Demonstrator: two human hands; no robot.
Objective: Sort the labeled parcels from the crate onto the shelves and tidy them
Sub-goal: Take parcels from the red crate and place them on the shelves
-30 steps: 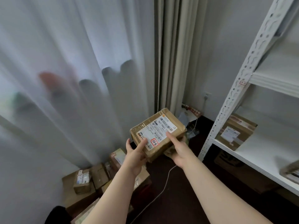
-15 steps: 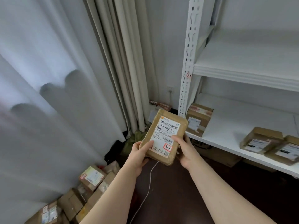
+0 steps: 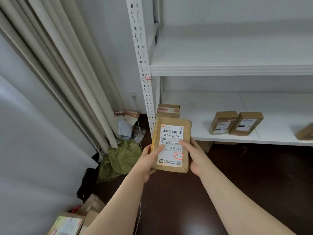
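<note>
A person's two bare forearms reached forward from the bottom of the view, and together the hands held a flat brown cardboard parcel (image 3: 171,145) in the air, just in front of the front left corner of the lower shelf (image 3: 211,106) and above the dark floor (image 3: 254,175). The left hand (image 3: 149,161) gripped the parcel's left long edge with its thumb laid across the white shipping label (image 3: 171,133). The right hand (image 3: 194,156) gripped the right long edge, its thumb also pressed on the label. The other fingers of both hands curled under the parcel, out of sight. A small red-bordered sticker (image 3: 178,156) with handwritten characters sat near the label's lower right corner. The parcel faced up, its barcode end pointing toward the shelves. The white metal upright post (image 3: 142,65) of the shelving unit carried a similar red-bordered tag (image 3: 148,78) just below the upper shelf (image 3: 237,53). On the lower shelf, one brown parcel (image 3: 168,110) stood at the left end beside the post, partly hidden behind the held parcel. Two more brown parcels (image 3: 223,122) (image 3: 246,123) lay touching side by side near the front edge, and part of another (image 3: 304,133) showed at the right border. Beige curtains (image 3: 67,73) hung at the left, with a crumpled green bag (image 3: 123,156) on the floor below them and more labeled boxes (image 3: 67,225) in the bottom left corner.
</note>
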